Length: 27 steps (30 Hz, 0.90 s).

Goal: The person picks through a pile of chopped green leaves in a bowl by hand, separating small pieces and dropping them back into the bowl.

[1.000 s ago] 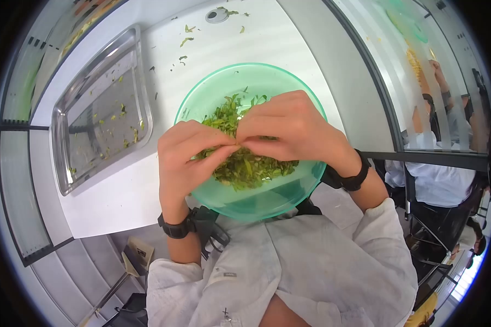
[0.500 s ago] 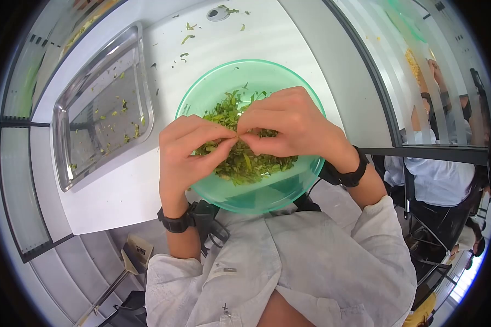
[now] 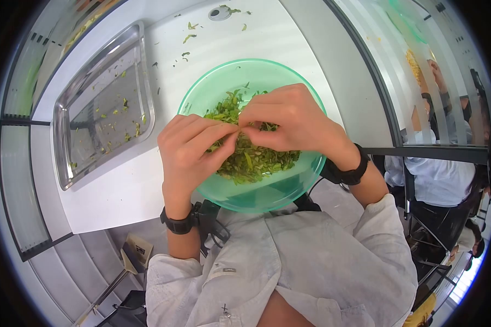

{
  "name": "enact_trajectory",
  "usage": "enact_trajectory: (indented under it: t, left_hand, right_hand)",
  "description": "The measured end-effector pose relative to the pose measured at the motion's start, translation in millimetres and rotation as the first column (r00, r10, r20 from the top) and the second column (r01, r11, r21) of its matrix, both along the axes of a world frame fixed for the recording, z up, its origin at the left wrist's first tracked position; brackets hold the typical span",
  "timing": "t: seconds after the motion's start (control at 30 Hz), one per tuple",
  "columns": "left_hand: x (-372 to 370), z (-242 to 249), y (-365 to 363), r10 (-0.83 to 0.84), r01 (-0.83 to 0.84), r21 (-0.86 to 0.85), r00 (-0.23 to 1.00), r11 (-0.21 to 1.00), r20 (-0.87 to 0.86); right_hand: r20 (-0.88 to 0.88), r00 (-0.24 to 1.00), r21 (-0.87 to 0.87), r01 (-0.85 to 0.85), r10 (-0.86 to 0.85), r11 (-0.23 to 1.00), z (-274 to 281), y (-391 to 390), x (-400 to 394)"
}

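A green translucent plastic bowl holds a heap of torn green leaves. Above the heap, my left hand and my right hand meet with fingertips pinched close together. Whatever lies between the fingertips is too small or too hidden to make out. Both hands are closed, thumbs pressed toward the index fingers. My hands cover part of the leaves and the bowl's middle.
To the left lies a shallow metal tray with scattered leaf bits. More leaf scraps lie on the white table near a round cable grommet. A partition stands on the right, with a person in a light shirt beyond it.
My hands stay pinched together over the bowl. The left fingers have shifted slightly, with the wrist a little to the right; the rest looks the same.
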<state>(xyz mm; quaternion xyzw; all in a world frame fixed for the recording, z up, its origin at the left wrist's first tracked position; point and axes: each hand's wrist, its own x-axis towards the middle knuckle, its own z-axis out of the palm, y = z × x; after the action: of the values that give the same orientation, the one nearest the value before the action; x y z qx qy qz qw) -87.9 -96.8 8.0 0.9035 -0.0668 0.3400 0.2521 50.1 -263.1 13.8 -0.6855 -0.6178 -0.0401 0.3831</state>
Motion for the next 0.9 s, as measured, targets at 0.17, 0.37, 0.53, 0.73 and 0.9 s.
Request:
enact_trajectory:
  t: [0.17,0.37,0.53,0.73,0.9]
  left_hand:
    - [0.1,-0.5,-0.7,0.008,-0.008,0.012,1.000,1.000,-0.014]
    - [0.0,2.0,-2.0,0.019,-0.018,0.040,1.000,0.999,-0.016]
    - [1.1,-0.9,-2.1,-0.005,0.005,0.024,1.000,1.000,-0.013]
    - [2.2,-0.6,-2.3,-0.008,0.008,0.019,1.000,1.000,-0.029]
    - [1.0,-0.8,-2.7,0.014,-0.013,0.015,0.999,1.000,-0.048]
  right_hand:
    - [0.041,0.999,0.007,0.017,-0.017,1.000,0.2,0.2,-0.6]
    - [0.013,1.000,-0.015,-0.012,0.012,1.000,0.2,-0.7,-0.1]
    - [0.046,0.998,0.016,-0.041,0.040,0.999,-2.1,0.1,0.6]
    - [0.041,0.998,-0.006,-0.055,0.056,0.998,-3.2,-1.3,2.9]
    - [0.034,0.998,-0.026,-0.051,0.052,0.998,-2.6,-1.6,1.8]
